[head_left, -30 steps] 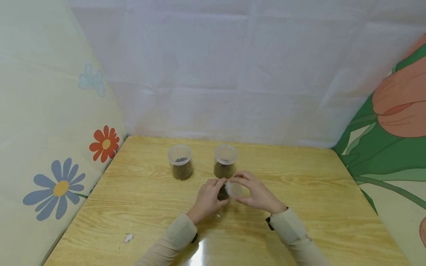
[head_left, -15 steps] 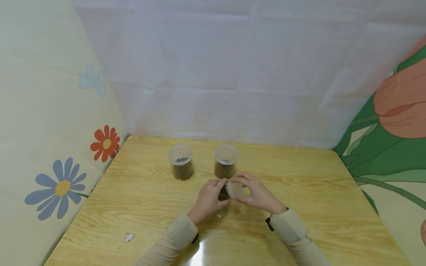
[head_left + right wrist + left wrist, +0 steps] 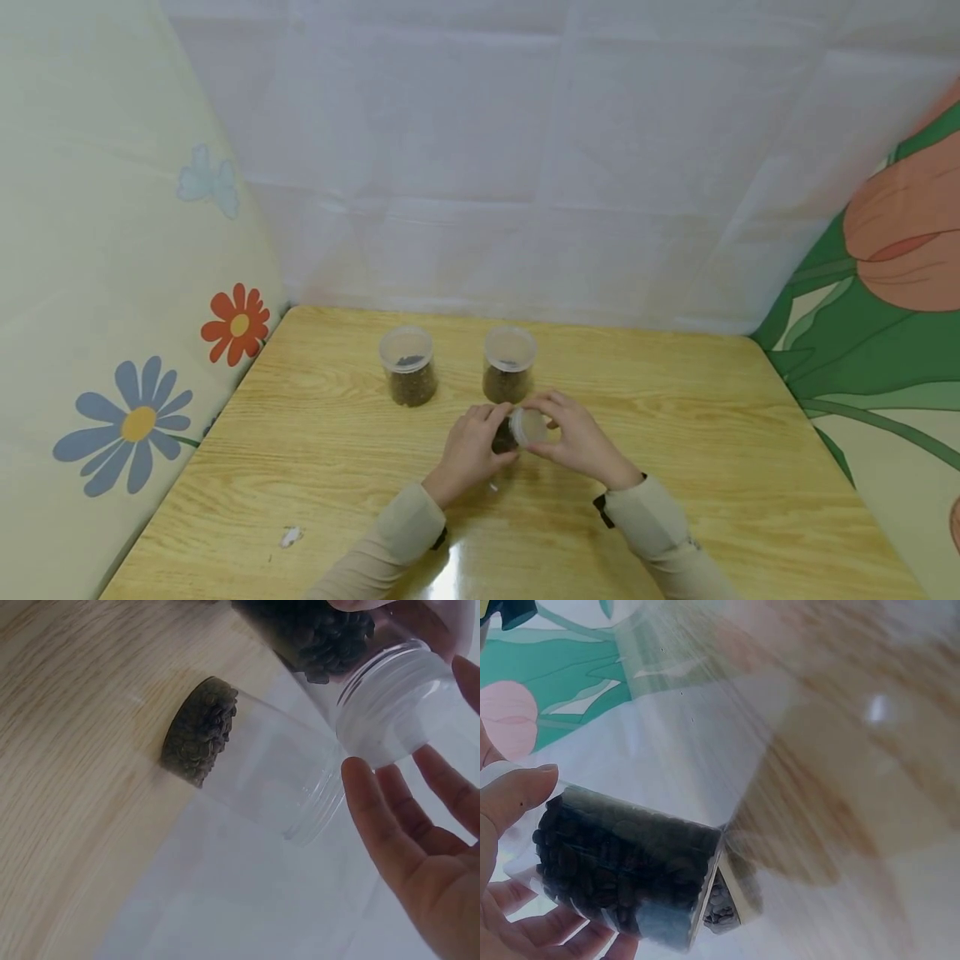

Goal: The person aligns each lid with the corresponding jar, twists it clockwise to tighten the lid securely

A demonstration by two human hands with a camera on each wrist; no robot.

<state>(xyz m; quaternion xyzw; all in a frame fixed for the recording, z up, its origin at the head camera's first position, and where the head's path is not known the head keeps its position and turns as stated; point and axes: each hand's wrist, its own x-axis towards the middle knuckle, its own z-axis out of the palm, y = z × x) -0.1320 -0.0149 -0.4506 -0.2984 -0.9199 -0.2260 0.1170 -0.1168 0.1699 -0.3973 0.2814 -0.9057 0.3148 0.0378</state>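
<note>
My left hand grips a clear jar filled with small dark beans or seeds, thumb on one side and fingers on the other. The jar is tilted, its mouth end to the right in the head view. There my right hand pinches a clear, whitish screw lid between thumb and fingers. The lid sits at the jar's mouth; how far it is screwed on I cannot tell. Just behind the hands stands a second clear jar, partly filled with dark contents.
Another partly filled clear jar stands farther left on the wood-grain table. A small white patch marks the tabletop at the front left. White cloth hangs behind, with flower-printed cloth at the sides.
My right hand has turned slightly around the lid, its wrist shifting a little left. The left hand keeps its hold on the jar, and the two standing jars have not moved.
</note>
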